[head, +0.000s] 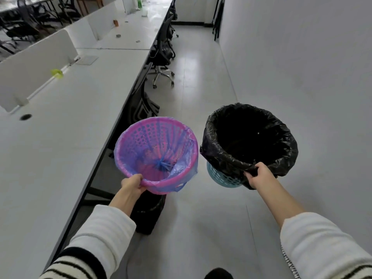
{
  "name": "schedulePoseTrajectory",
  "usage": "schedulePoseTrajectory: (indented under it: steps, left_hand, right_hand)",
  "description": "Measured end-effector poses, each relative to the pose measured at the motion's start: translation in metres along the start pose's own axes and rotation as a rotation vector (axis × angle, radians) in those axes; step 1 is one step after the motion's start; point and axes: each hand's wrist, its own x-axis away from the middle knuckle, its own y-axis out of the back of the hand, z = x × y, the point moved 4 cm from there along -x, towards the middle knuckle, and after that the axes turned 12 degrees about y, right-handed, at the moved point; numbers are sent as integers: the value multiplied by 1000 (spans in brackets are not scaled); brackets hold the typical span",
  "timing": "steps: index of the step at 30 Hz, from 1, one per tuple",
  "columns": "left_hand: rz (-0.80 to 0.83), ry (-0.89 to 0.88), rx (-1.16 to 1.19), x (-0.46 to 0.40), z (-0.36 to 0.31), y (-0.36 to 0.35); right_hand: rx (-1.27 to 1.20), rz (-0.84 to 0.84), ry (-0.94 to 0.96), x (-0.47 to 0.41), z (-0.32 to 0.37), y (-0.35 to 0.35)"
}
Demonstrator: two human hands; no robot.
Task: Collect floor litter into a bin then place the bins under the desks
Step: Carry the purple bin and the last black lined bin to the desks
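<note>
Left hand (131,185) gripping pink bin (157,154) rim, right hand (259,175) gripping black-lined bin (249,141)

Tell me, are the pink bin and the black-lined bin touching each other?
Apart. The head view shows a strip of bare floor between the pink bin, held by the left hand, and the black-lined bin, held by the right hand.

Office chair (164,57); green clip (57,73) by divider (36,63)

Long white desks (60,137) with dividers (36,63) line a grey tiled floor (201,228) beside black office chairs (164,57).
</note>
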Motion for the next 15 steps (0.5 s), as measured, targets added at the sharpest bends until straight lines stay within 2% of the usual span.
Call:
schedulePoseTrajectory:
  steps: [8, 12, 15]
  left_hand:
    - [-32, 6, -45, -126, -123, -171]
    - [-72, 36, -123, -186, -182, -263]
    - [-107, 42, -96, -217, -229, -325]
  right_hand:
    - [-96, -65, -28, -139, 65, -195]
    - [50, 25, -35, -217, 109, -297]
    - [66, 40, -28, -266, 143, -375]
